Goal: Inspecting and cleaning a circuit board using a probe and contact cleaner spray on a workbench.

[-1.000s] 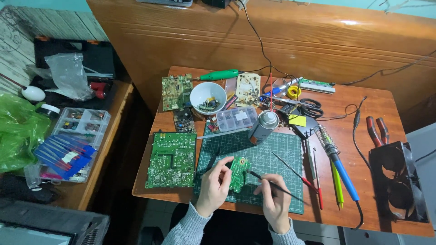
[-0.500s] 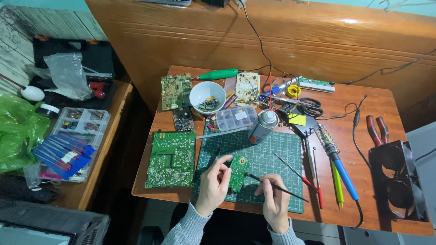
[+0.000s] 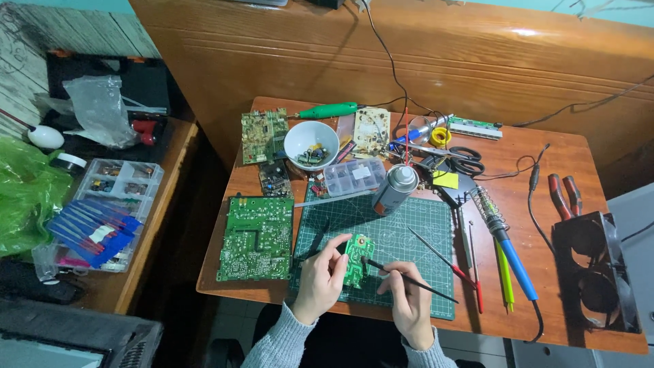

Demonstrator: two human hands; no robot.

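Our left hand [image 3: 320, 279] has its fingers pinched on the small green circuit board [image 3: 357, 259], thumb and forefinger clamped on its left edge, tilting it up off the green cutting mat [image 3: 409, 225]. Our right hand [image 3: 407, 294] has its fingers closed together around a thin black brush [image 3: 409, 281], whose tip touches the board's right edge while the handle runs out toward four o'clock. The board sits near the mat's bottom edge, between our two hands.

Moving outward: at nine o'clock from the board lies a large green circuit board [image 3: 257, 238], just beside the mat. At one o'clock stands a spray can [image 3: 394, 190] on the mat's upper edge, with a clear parts box [image 3: 354, 176] beside it and a white bowl [image 3: 311, 144] of small parts further up at eleven o'clock. At three o'clock lie a blue-handled soldering iron [image 3: 507, 249] and yellow-green tools [image 3: 504, 276]. Far out at three o'clock sits a black fan [image 3: 599, 272] at the table's [image 3: 545, 320] right edge.
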